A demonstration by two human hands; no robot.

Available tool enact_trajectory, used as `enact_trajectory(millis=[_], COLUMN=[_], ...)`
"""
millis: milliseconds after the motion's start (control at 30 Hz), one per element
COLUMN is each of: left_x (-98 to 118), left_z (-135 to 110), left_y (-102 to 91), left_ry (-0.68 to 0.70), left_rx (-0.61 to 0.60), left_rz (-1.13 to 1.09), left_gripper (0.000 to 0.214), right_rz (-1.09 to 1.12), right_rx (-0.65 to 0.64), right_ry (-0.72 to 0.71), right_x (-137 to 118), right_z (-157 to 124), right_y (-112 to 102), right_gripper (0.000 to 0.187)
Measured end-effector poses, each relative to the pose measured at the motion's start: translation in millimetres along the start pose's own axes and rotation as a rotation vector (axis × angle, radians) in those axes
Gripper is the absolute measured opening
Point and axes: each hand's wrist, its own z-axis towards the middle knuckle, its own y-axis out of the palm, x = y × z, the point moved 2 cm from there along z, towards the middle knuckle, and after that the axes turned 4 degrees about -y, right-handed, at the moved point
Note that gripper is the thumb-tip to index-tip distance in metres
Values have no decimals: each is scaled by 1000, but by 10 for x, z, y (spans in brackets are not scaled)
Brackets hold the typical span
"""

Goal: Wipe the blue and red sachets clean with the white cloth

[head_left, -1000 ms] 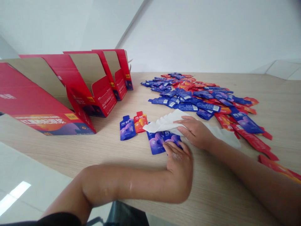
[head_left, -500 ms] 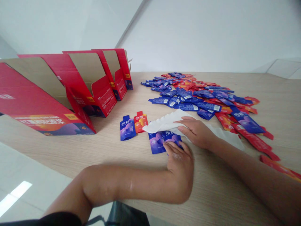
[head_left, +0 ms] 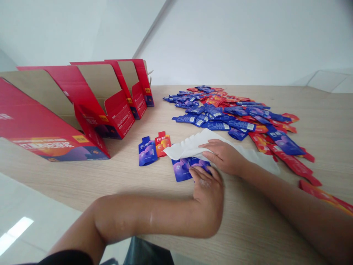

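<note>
Wooden table [head_left: 82, 176], hands mid-surface

Left hand [head_left: 206, 195] lies spread, fingers on blue pouches [head_left: 181, 170], pinching nothing; right hand [head_left: 224, 157] presses flat on a white wipe [head_left: 187, 145] partly covering them. Two pouches [head_left: 148, 151] lie just left; a pouch pile [head_left: 228, 119] lies beyond; red cartons [head_left: 116, 110] stand farther left.

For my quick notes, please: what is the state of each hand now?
Left hand: open, fingers flat on blue sachets, not gripping.
Right hand: open, palm down on a white wipe, not gripping.
</note>
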Motion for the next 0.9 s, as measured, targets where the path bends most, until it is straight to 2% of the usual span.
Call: enact_trajectory(millis=[100, 167, 367, 433, 567, 700, 900], left_x=[-3, -2, 0, -2, -10, -17, -3], left_z=[9, 12, -3, -9, -3, 11, -4], left_y=[-11, -12, 14, 17, -16, -47, 5], left_ry=[-11, -14, 15, 20, 13, -10, 14], left_rx=[9, 6, -15, -15, -3, -7, 4], left_rz=[-14, -10, 13, 29, 35, 46, 30], left_gripper=[34, 34, 39, 39, 35, 34, 37], right_rz=[22, 23, -38, -50, 22, 79, -28], right_rx=[-21, -43, -24, 6, 51, -34, -22], right_ry=[-48, -62, 16, 36, -5, -71, 27], right_x=[-139, -140, 192, 213, -1, -135, 218], right_z=[17, 22, -18, -31, -20, 8, -22], right_y=[21, 52, 54, 15, -13, 81, 98], right_gripper=[34, 33, 36, 36, 36, 33, 36])
